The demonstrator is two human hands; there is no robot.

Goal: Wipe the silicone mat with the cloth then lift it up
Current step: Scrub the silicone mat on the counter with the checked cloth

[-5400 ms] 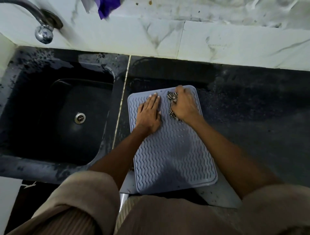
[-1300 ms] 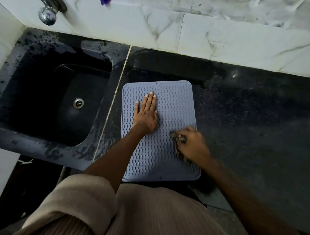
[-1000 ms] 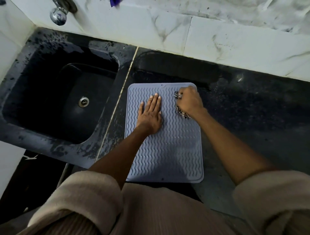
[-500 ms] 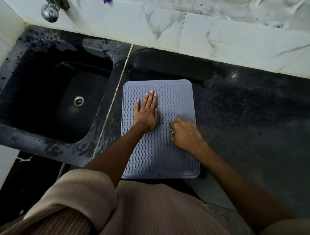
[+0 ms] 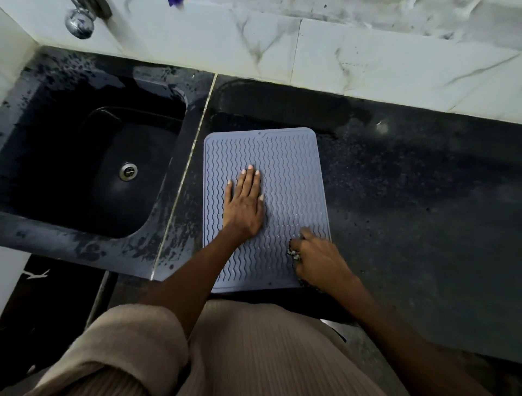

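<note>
Wiping the mat near the counter's front edge

Left hand [image 5: 245,205] lies flat, pinning the silicone mat [image 5: 285,158] beside the sink [image 5: 25,223]; right hand [image 5: 320,258] grips the cloth [image 5: 293,253] at its front-right corner. Probably floppy, light; lift by an edge.

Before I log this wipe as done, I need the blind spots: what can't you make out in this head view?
- Cloth: mostly hidden under the right hand; its size and shape are unclear.
- Silicone mat: the near right corner is covered by that hand, the middle by the left hand.
- Tap: cut off by the top edge.
- Purple item: cut off there too.
</note>
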